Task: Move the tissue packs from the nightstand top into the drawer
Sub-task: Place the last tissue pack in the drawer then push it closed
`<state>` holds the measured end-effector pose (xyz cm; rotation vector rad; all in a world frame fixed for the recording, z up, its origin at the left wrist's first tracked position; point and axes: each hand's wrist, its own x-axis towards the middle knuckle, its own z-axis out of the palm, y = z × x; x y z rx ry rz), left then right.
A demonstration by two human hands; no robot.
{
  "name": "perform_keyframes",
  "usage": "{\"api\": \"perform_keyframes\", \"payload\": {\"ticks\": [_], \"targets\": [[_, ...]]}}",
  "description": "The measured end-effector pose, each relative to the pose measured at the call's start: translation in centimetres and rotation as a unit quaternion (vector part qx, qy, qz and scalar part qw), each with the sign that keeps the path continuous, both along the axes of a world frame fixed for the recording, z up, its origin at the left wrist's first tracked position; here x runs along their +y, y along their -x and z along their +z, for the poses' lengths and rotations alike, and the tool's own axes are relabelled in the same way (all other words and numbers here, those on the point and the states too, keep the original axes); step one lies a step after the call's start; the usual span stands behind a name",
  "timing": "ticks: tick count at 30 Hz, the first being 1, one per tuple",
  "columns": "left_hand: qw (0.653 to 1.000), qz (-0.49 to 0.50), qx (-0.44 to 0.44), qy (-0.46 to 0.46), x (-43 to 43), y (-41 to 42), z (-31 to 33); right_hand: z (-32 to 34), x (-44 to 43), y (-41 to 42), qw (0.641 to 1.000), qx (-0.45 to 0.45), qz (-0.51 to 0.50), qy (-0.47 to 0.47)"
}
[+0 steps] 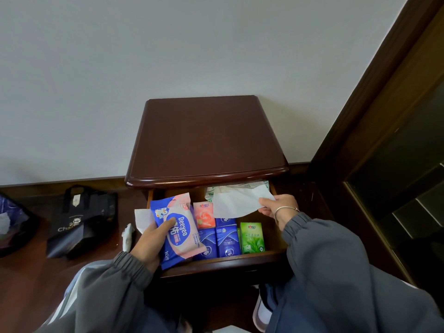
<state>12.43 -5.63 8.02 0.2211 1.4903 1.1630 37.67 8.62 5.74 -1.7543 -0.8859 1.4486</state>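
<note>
1. The left hand grips a blue wipes pack, thumb across its face. It holds the pack tilted over the left side of the open drawer.
2. The right hand pinches the edge of a loose white tissue sheet above the drawer's back right corner.
3. In the drawer lie a pink pack, blue packs and a green pack, close together.
4. The nightstand top is dark wood.
5. A black bag sits on the floor to the left.
</note>
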Motion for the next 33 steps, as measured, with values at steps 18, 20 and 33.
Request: {"api": "perform_keyframes", "payload": {"ticks": [18,20,33], "targets": [[1.0,-0.013,-0.014,-0.015,0.0,0.4,-0.2,-1.0,0.0,2.7,0.995,-0.071,0.044,-0.062],[0.999,-0.019,-0.02,-0.03,0.2,0.0,0.0,-0.6,-1.1,2.0,0.991,-0.095,0.059,-0.072],[0.989,-0.095,-0.032,-0.105,5.4,-8.8,2.3,3.8,-4.7,0.9,0.956,0.078,0.281,0.034]]}}
